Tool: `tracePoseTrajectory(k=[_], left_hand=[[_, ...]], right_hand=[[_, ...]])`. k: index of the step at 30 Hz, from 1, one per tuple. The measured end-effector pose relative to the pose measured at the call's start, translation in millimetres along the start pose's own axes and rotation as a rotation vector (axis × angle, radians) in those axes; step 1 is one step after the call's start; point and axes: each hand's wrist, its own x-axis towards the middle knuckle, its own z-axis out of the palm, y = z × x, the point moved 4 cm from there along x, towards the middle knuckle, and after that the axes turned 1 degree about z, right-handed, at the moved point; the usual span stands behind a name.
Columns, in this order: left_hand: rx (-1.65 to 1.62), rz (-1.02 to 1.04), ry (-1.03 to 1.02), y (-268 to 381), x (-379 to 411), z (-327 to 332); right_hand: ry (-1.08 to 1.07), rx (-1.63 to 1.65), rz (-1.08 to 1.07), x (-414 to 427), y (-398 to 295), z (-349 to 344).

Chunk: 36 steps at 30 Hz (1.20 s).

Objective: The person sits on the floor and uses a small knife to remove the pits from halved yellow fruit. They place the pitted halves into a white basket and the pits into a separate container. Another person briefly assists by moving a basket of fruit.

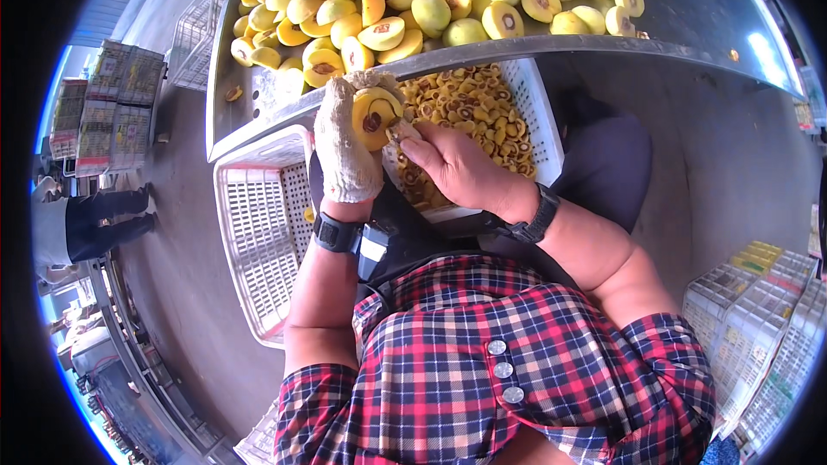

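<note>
My left hand (347,142), in a knitted work glove, holds a halved yellow fruit (376,117) with its cut face and brown pit area up. Bare, my right hand (455,165) grips a small tool (402,131) whose tip meets the fruit's cut face; the fingers hide most of the tool. Just beyond the hands, many halved yellow-green fruits (381,33) are heaped on a metal table (452,55). Below its edge, a white plastic crate (543,123) holds many small brown-and-yellow cut-out pieces (481,103). Another white crate (258,232) stands left of my legs, a yellow piece visible inside.
Stacked crates stand at the left (119,106) and at the lower right (753,323). A person (90,223) stands at the far left, near a long metal-framed bench (139,361). The table's metal rim runs close in front of my hands.
</note>
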Motion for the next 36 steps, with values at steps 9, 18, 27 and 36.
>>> tracePoseTrajectory(k=[9,18,27,36], left_hand=[[0.141,0.035,0.042,-8.7,15.4,-6.8],[0.629,0.186,-0.149,3.0,20.8,9.7],[0.517,-0.216,-0.124,-7.3,33.1,-1.4],[0.503,0.040,0.108,-8.4,19.7,16.3]], right_hand=[[-0.111,0.133,0.104,1.4,6.3,-1.4],[-0.138,0.234,0.139,3.8,21.0,2.0],[-0.315,0.490,0.409,-4.7,33.9,1.1],[-0.405,0.940,0.633,-8.7,27.9,3.9]])
